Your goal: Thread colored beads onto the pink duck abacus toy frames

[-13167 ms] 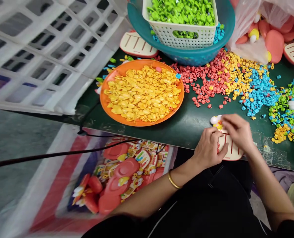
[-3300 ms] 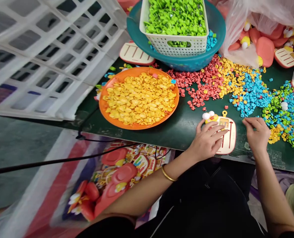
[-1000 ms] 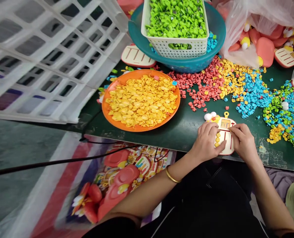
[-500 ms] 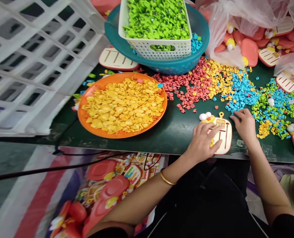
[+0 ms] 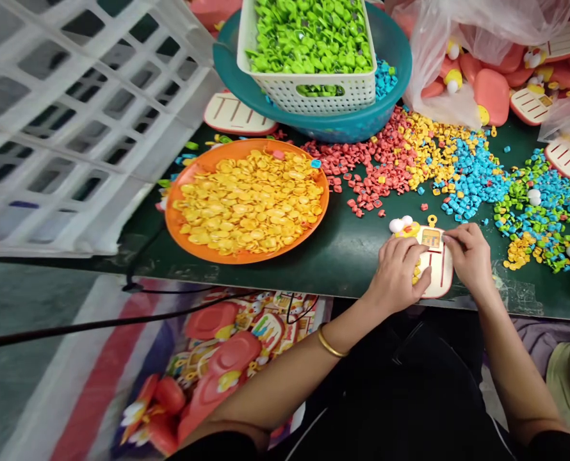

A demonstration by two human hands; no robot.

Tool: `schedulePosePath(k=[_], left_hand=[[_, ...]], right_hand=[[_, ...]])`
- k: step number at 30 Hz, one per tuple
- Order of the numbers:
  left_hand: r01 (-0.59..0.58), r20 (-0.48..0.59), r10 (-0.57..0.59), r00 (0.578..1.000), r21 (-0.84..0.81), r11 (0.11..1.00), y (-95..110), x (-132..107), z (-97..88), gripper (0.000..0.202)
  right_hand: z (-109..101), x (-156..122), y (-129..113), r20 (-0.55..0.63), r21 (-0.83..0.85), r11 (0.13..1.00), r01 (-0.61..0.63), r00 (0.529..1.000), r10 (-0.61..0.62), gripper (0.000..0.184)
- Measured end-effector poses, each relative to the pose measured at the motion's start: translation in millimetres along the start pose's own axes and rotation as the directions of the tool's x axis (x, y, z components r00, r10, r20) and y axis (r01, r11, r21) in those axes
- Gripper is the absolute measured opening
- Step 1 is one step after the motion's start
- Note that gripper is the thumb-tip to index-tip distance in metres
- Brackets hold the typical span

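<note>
A cream toy board with red slots, a chicken-like head with white ball eyes and a small yellow loop lies near the table's front edge. My left hand grips it from the left, fingers curled over its face and covering part of the slots. At the board's upper right corner is my right hand, thumb and fingertips pinched together against the slotted face. Whatever those fingertips hold is too small or hidden to make out. Beyond the hands lie loose blue pieces and red pieces.
An orange plate heaped with yellow pieces sits to the left. Behind it, a white basket of green pieces stands in a teal basin. A white crate leans at far left. Plastic bags hold more toys.
My right hand has moved from the blue pieces onto the board's upper right, its fingertips now touching the slots. My left hand stays on the board. The view has shifted slightly.
</note>
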State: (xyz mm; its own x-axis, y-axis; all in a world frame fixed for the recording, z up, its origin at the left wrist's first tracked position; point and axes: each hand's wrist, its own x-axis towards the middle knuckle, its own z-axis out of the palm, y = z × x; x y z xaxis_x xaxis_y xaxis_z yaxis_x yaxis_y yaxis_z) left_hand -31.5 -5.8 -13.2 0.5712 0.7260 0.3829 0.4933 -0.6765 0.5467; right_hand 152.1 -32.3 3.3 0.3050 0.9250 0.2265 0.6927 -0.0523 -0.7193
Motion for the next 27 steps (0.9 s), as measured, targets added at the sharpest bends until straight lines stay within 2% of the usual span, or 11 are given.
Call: schedulePosePath(k=[5,8,10,12,13,16,17,21,24,27], left_hand=[[0.018,-0.028,-0.018,0.999,0.006,1.000,-0.4,-1.4,3.6,0.034],[0.023,-0.022,-0.023,0.999,-0.021,1.000,-1.3,-1.5,4.8,0.033],[0.026,-0.016,-0.027,1.000,-0.041,0.999,-1.8,-1.3,4.9,0.034],[0.026,-0.006,-0.026,1.000,-0.051,0.998,-2.1,-1.1,4.2,0.036],[0.025,0.002,-0.025,1.000,-0.049,0.998,-2.3,-0.9,3.5,0.038],[0.022,0.045,-0.020,0.999,-0.029,0.999,-2.4,0.0,0.1,0.043],[0.010,0.063,-0.009,0.998,-0.019,1.000,-2.3,0.5,-1.1,0.043],[-0.085,0.108,0.084,0.991,0.004,0.996,-1.8,2.5,-4.6,0.040],[-0.120,0.105,0.120,0.987,-0.005,0.993,-0.6,3.5,-5.2,0.038],[-0.131,0.103,0.132,0.986,-0.018,0.991,0.7,4.5,-5.4,0.040]], right_hand=[[-2.1,-10.3,2.0,0.075,-0.088,0.982,0.167,0.984,-0.161,0.023],[2.0,-25.4,-4.8,0.116,-0.048,0.971,0.235,0.967,-0.228,0.026],[5.2,-31.5,-10.8,0.134,0.034,0.966,0.255,0.957,-0.257,0.028],[4.8,-29.7,-13.3,0.099,0.111,0.964,0.240,0.963,-0.251,0.029],[2.7,-25.6,-12.0,0.043,0.115,0.970,0.215,0.974,-0.222,0.028],[-8.9,-5.3,1.9,-0.177,-0.034,0.996,0.083,0.980,-0.088,0.023],[-12.8,2.3,8.7,-0.205,-0.106,0.993,0.044,0.977,-0.065,0.022],[-17.9,23.6,31.4,-0.105,-0.309,0.950,0.051,0.991,-0.087,0.020],[-13.4,26.5,36.7,-0.057,-0.340,0.939,0.060,0.995,-0.084,0.021],[-11.1,20.5,32.6,-0.075,-0.299,0.953,0.043,0.995,-0.068,0.021]])
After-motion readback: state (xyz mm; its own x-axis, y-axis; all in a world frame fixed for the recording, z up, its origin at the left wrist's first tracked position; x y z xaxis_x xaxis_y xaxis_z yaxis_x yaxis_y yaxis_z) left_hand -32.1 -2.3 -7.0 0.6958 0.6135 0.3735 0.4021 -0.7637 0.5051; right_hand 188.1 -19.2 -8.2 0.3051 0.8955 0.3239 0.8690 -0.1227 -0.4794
